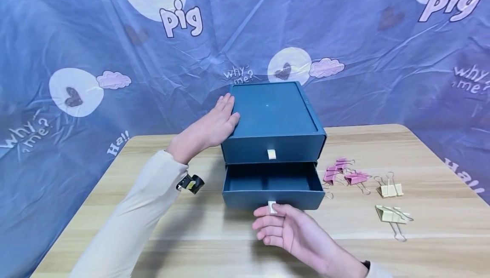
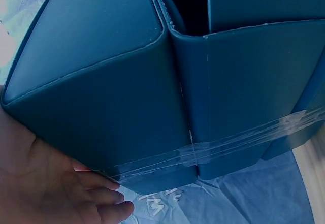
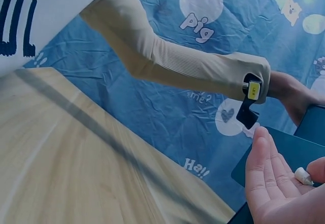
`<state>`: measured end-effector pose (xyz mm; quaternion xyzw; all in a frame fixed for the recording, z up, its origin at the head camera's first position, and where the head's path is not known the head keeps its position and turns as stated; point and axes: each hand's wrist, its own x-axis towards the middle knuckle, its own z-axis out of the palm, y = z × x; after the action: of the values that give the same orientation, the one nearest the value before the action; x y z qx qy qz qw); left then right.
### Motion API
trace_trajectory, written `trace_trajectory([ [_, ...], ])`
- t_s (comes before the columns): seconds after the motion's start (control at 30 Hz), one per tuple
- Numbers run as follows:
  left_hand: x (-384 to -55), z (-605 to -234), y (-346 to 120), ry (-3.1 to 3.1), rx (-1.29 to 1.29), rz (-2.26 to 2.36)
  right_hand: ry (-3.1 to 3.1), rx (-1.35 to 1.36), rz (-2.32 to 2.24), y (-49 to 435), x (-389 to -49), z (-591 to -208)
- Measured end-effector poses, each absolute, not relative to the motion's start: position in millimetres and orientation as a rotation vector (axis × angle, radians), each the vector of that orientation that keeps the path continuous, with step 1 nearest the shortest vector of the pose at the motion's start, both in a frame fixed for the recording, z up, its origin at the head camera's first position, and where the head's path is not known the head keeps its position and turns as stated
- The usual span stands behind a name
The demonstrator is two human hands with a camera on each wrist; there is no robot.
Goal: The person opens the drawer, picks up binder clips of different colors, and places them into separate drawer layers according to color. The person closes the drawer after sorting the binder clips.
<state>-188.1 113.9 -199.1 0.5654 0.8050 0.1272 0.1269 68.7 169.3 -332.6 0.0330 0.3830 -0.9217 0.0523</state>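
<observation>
A dark blue two-drawer box (image 1: 273, 112) stands on the table, its upper drawer (image 1: 245, 150) closed and its lower drawer (image 1: 241, 199) pulled partway out with a bare inside. My left hand (image 1: 218, 124) rests against the box's left side and top edge, fingers straight. In the left wrist view, clear tape (image 2: 195, 154) runs across the box's side beside that hand (image 2: 56, 188). At the lower drawer's front, my right hand (image 1: 294, 235) pinches the white pull tab (image 1: 272, 207) between thumb and index finger. The same tab (image 3: 303, 176) shows at the thumb in the right wrist view.
Right of the box lie several pink binder clips (image 1: 356, 178) and two cream ones, one standing (image 1: 390, 190) and one nearer (image 1: 393, 215). The upper drawer has its own white tab (image 1: 271, 154). A blue printed cloth (image 1: 214, 22) hangs behind the wooden table (image 1: 183, 244).
</observation>
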Motion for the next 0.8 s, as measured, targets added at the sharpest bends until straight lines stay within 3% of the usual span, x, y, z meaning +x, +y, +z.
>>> trace_trajectory([
  [0.8, -187.5, -197.6, 113.1, 2.347, 1.654, 0.390, 1.163, 0.078, -2.761, 159.1, 81.4, -329.1],
])
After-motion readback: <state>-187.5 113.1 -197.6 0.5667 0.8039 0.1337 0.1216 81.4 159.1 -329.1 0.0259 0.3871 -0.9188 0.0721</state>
